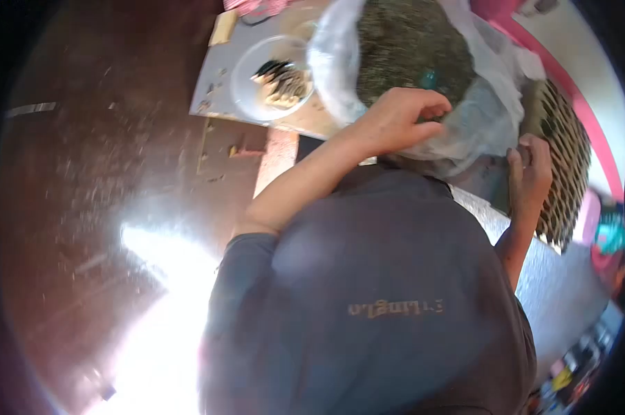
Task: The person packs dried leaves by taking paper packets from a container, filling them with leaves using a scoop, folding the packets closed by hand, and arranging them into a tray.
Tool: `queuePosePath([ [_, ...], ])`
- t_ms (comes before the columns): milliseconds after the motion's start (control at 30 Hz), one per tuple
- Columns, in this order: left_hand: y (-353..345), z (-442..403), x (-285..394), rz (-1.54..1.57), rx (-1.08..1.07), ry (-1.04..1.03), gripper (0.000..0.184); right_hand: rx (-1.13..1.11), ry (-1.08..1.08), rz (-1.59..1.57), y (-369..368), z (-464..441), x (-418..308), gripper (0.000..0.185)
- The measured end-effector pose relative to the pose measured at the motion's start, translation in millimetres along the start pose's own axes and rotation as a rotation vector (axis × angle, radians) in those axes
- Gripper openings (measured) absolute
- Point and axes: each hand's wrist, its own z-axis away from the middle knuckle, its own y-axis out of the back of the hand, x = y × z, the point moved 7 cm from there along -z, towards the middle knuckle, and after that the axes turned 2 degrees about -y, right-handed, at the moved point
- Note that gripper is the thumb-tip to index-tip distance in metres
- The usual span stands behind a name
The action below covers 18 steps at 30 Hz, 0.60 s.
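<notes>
My left hand (411, 117) reaches over a translucent white plastic bag (334, 59), its thumb and curved fingers apart and nothing visible between them. The open bag holds a heap of dark, dry, shredded-looking material (413, 48), with a small teal thing (428, 77) on it. My right hand (532, 169) is at the bag's right side, fingers curled towards the thumb. Whatever it pinches is too blurred to make out. Just beyond that hand stand dense rows of small brown and tan stick-like pieces (567, 162).
Left of the bag, a clear round bowl (247, 86) with small dark, pale-ended rolls sits on a grey board (205, 97). A pale block (222, 28) lies at the board's corner. A pink band (603, 149) curves along the right. Bright light falls on the brown floor (70, 187).
</notes>
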Motion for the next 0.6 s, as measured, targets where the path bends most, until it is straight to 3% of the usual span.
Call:
queuePosePath([
  [133,71,35,12,-0.104,0.322,-0.006,0.026,-0.126,0.119,-0.076,-42,-8,-39,0.027],
  [200,123,64,-1,-0.35,0.588,0.037,0.023,-0.154,0.135,-0.118,-51,-10,-44,0.029],
  [333,208,124,-30,-0.623,0.844,0.305,0.015,-0.149,0.193,-0.087,-60,-15,-50,0.032],
  [600,232,118,-59,-0.896,0.563,0.542,0.02,-0.171,0.232,-0.051,-65,-14,-52,0.029],
])
